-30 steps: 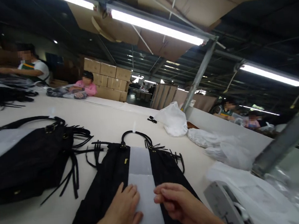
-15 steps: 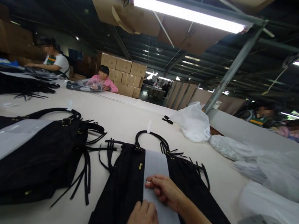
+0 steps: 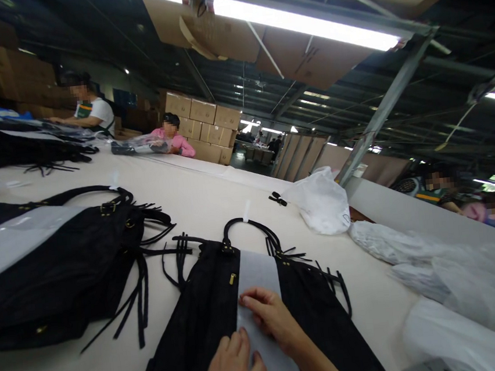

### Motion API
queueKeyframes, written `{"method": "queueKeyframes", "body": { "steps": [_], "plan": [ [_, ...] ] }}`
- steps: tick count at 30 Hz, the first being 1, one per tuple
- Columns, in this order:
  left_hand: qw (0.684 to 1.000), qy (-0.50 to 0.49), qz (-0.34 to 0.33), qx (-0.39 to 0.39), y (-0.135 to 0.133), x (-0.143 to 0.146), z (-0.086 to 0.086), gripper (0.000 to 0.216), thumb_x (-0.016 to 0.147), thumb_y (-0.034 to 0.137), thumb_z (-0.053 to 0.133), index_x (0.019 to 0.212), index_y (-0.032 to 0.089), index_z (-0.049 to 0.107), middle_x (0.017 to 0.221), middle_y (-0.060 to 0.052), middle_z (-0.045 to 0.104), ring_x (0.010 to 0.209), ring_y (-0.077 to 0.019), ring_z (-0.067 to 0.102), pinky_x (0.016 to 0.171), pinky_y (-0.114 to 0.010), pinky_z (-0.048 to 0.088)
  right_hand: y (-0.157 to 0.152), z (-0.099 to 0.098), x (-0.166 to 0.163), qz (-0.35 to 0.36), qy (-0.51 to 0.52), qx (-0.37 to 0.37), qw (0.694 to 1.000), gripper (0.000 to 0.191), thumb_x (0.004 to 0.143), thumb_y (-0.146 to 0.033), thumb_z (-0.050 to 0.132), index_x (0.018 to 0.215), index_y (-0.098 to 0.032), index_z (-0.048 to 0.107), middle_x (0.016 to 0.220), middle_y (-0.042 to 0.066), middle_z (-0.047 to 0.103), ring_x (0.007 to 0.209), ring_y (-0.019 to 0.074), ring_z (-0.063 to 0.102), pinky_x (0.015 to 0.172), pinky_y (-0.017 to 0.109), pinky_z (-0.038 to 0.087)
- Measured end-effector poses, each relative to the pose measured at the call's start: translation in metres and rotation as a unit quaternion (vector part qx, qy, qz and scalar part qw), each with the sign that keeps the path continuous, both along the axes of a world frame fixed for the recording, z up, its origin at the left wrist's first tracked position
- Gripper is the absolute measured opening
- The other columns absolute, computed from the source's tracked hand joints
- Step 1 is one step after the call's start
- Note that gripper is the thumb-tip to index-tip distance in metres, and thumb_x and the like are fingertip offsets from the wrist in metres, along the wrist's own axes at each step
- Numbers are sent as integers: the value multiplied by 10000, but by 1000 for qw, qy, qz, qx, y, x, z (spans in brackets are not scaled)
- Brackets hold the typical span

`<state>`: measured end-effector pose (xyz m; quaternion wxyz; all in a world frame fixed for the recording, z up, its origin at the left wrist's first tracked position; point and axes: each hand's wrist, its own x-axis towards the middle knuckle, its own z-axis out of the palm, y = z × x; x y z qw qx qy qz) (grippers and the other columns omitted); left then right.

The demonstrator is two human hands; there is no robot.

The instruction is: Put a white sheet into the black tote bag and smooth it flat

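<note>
You are pressing your left hand (image 3: 234, 370) and right hand (image 3: 271, 317), fingers flat and gripping nothing, on the white strip (image 3: 256, 278) across the black bag (image 3: 208, 317) at the tabletop's (image 3: 214, 200) near edge

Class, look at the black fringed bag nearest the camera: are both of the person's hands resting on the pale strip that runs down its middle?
Yes: the left hand and right hand both lie on the pale strip over the black bag.

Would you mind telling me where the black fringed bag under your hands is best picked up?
I would take the black bag by its looped handle at the far end, reaching over from above. The handle arches clear of the table, while the body lies flat under both hands.
</note>
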<state>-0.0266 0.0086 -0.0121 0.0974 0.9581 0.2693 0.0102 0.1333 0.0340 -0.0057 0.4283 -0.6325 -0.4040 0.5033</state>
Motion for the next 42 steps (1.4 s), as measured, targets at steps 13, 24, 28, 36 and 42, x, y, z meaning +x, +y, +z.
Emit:
{"method": "queueKeyframes", "body": {
  "steps": [13, 24, 28, 36, 42],
  "plan": [
    [999, 15, -5, -29, -1, 1, 11, 371, 985, 212, 413, 1303, 119, 580, 1377, -315, 459, 1232, -414, 526, 908, -555, 508, -11, 31, 5, -8, 199, -54, 979, 466, 572, -426, 834, 870, -163, 591, 733, 2, 640, 421, -10, 190, 414, 198, 24],
    [991, 66, 48, -106, -14, 4, 22, 596, 937, 417, 532, 1389, 34, 466, 1395, -328, 439, 1264, -410, 488, 1020, -535, 431, -8, -3, -3, 10, -36, 18, 999, 273, 653, -418, 645, 786, -181, 634, 680, 18, 690, 496, 92, 475, 472, 233, 290],
    [993, 52, 52, -97, -13, 5, 25, 533, 910, 397, 575, 1287, 20, 566, 1210, -256, 611, 1115, -374, 575, 921, -491, 503, -11, -5, -2, 32, -82, 68, 994, 207, 686, -378, 646, 766, -187, 658, 682, 20, 695, 696, 196, 634, 643, 297, 434],
    [996, 53, 13, -68, -10, 1, 21, 533, 911, 447, 567, 1325, 112, 549, 1465, -266, 398, 1196, -390, 532, 930, -524, 480, -11, -10, -2, 44, -101, 93, 990, 167, 755, -342, 613, 822, -198, 665, 752, 32, 714, 767, 233, 674, 709, 330, 479],
    [994, 47, 14, -97, -6, 2, 19, 547, 910, 446, 575, 1326, 92, 542, 1464, -286, 383, 1318, -400, 430, 1015, -535, 419, -10, -11, -2, 55, -141, 113, 982, 210, 849, -392, 566, 765, -219, 651, 718, 10, 656, 753, 216, 631, 700, 318, 462]
  ]
}}
